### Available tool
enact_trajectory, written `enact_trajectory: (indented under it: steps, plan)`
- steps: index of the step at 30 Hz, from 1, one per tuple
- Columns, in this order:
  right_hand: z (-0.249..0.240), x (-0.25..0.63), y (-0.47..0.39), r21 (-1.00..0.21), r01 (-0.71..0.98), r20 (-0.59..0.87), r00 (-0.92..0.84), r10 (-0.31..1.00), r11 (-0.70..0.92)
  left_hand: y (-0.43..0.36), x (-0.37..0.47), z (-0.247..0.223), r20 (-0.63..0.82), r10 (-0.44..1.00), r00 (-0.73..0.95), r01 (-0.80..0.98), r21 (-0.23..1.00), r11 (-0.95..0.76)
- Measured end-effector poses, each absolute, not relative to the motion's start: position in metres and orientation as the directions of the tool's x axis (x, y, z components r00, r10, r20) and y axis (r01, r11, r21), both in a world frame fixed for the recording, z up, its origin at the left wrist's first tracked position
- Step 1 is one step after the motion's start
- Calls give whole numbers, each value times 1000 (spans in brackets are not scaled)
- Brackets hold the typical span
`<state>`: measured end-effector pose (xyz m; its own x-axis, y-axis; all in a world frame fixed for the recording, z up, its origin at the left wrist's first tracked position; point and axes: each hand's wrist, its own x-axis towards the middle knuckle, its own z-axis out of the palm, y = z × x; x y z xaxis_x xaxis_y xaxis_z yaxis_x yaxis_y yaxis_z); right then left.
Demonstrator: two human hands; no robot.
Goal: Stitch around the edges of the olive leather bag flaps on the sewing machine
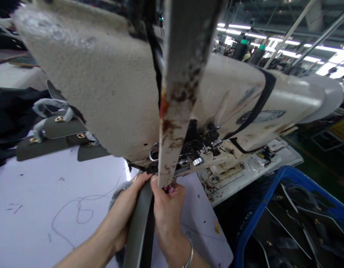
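A long dark grey piece (138,223) stands edge-up beneath the head of a cream sewing machine (113,82). My left hand (132,197) is closed on its left side, fingertips close to the machine's stitching area. On the other side, my right hand (169,204) pinches the same piece near its top edge; pink shows at the fingers. The rusty upright bar (177,96) partly covers the right fingers. The needle is hidden. Fuzzy grey material (120,191) lies behind my left wrist.
Grey flaps with gold clasps (65,128) lie at the left on the white table (29,208), near dark cloth (15,115). A loose thread (79,201) curls across the table. At lower right, a blue basket (252,219) holds several dark pieces (289,230).
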<state>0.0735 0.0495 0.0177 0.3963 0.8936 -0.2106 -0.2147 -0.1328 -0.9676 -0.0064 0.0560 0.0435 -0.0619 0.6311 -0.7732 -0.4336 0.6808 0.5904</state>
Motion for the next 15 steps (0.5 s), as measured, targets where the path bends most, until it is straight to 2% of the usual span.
enact_trajectory:
  steps: [2,7,15]
  plan:
    - [22,83,50,-965,-207,-227,358,906,-160,52,8,43,-804,592,-55,-478,542,692]
    - [24,102,54,-971,-153,-221,261,940,-186,49,26,40,-753,652,-94,-615,559,557]
    - [23,111,62,-983,-128,-152,195,969,-129,54,29,32,-723,670,-169,-611,610,505]
